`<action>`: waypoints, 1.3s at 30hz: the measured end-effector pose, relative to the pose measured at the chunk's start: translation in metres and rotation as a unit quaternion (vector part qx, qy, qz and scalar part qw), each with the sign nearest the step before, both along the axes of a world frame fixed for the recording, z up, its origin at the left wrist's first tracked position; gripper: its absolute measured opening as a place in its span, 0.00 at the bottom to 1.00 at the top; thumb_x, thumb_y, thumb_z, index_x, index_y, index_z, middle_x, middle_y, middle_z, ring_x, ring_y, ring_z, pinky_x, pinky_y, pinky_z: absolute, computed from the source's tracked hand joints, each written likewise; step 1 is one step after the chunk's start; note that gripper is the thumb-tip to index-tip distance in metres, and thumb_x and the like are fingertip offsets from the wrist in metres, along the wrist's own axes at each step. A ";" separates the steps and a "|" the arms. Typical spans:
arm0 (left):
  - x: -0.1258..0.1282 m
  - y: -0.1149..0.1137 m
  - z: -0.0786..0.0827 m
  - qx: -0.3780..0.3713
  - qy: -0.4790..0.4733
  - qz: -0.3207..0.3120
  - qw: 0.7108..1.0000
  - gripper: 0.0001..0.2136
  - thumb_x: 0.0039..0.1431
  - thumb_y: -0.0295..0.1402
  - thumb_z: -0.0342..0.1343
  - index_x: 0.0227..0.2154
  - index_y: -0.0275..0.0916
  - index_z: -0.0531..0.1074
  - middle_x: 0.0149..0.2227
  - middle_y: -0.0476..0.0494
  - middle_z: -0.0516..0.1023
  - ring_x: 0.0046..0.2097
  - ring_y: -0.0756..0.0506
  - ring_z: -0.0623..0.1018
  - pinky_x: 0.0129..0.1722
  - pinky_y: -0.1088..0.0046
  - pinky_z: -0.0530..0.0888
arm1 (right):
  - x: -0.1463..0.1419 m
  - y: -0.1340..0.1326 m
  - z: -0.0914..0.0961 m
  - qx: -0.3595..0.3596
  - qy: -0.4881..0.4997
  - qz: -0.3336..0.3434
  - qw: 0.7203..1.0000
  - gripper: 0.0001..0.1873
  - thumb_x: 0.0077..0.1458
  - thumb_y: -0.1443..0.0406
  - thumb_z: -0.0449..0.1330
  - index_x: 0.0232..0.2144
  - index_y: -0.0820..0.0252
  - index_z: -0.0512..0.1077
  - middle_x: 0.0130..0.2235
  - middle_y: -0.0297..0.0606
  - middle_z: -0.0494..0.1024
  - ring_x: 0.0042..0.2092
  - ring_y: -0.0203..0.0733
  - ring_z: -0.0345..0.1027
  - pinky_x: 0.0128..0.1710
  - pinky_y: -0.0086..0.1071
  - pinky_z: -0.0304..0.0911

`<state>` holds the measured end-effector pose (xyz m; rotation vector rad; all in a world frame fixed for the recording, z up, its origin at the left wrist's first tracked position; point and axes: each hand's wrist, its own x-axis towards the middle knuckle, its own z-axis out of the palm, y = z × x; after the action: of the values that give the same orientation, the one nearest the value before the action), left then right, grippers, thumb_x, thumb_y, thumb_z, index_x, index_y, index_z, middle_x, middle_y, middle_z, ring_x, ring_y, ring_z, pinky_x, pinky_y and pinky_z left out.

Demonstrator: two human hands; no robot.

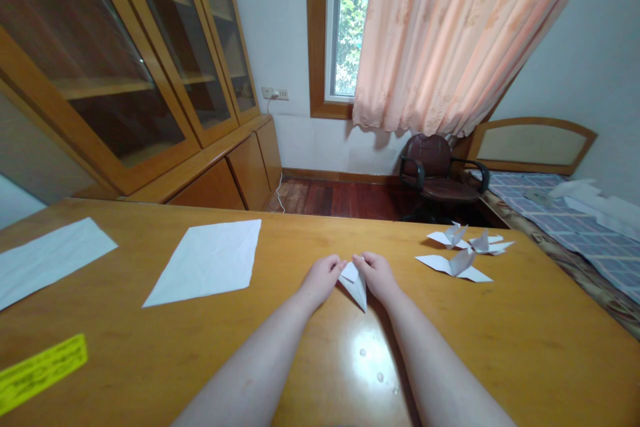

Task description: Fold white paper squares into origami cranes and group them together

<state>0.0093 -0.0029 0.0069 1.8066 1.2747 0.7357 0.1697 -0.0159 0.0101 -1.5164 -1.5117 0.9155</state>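
At the far left of the glossy orange-brown wooden table (525,340) lies a bright yellow printed paper strip (40,373). Beyond it is a flat white rectangular paper sheet (50,257), partly cut off by the frame. Further right, well apart from the hands, a creased white square paper sheet (207,260) lies flat, turned like a diamond.

Near the table's middle the left hand (323,278) rests on the wood with its fingers curled in. Its thumb and fingertips pinch the left edge of a small folded white paper shape (356,288). That shape sits on the table between the two hands, its narrow point aimed back toward the person. The right hand (377,275) meets it from the other side, fingers bent and pinching its upper right flap. The fingertips of both hands nearly touch over the fold.

To the right, near but apart from the right hand, a white folded paper bird (455,265) with spread wings lies on the table. Just beyond it two more white folded paper birds (470,241) sit close together. Behind the table's right end stands a dark brown armchair (440,173), and at the far right a bed with a blue checked cover (575,220).
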 end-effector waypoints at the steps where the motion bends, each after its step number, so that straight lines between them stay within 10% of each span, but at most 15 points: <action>1: 0.000 0.000 0.000 0.000 0.004 0.000 1.000 0.16 0.57 0.42 0.44 0.19 0.38 0.56 0.20 0.54 0.60 0.26 0.51 0.62 0.25 0.75 0.55 | 0.000 0.000 -0.001 -0.001 -0.002 0.002 1.000 0.20 0.50 0.52 0.52 0.16 0.60 0.60 0.18 0.28 0.58 0.23 0.33 0.52 0.23 0.27 0.46; 39: 0.000 -0.001 -0.006 -0.035 -0.056 -0.013 0.998 0.17 0.57 0.45 0.43 0.20 0.39 0.58 0.20 0.54 0.62 0.25 0.51 0.65 0.25 0.76 0.60 | 0.000 0.003 -0.002 0.017 -0.021 -0.037 0.999 0.21 0.51 0.53 0.51 0.15 0.59 0.57 0.18 0.28 0.57 0.23 0.33 0.52 0.23 0.27 0.45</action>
<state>0.0089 -0.0034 0.0008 1.6986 1.1878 0.7576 0.1698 -0.0129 0.0082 -1.5657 -1.4846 0.8166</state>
